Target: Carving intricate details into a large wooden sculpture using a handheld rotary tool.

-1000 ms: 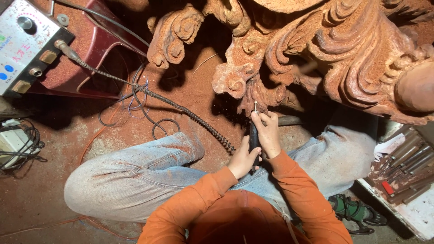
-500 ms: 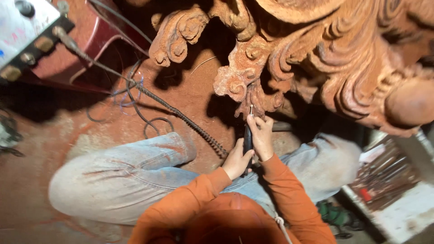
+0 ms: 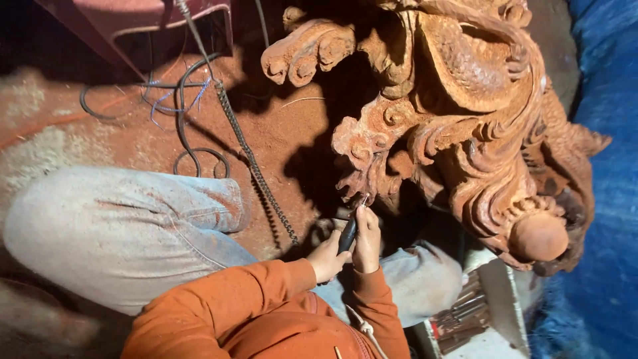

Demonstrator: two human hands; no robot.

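Two hands work one tool in the head view, the only view I have. The right hand is closed around the upper barrel of a dark handpiece, fingers wrapped near the tip; the left hand is closed on its lower end, steadying it from below. The bit points up and sits at, or just short of, the lower edge of the carving; I cannot tell whether it touches.

Step in hand, by my reading: fine detailing along a scrolled lobe on the underside of the carving. The next move would call for a light, braced stroke along the groove, both hands kept low and the bit held clear of the thin curled edges (these look easiest to chip).

A coiled flexible shaft runs from the handpiece up across the ground to the top of the frame. Loose wires lie looped beside it.

Surface: the ground is coated in reddish dust, paler at the left. The carving carries the same dust in its folds.

Room: the person sits low, pale trousers bent to the left, orange sleeves forward. A tray of hand tools lies at lower right. A blue sheet hangs along the right edge. Lighting is hard, with deep shadow under the carving.
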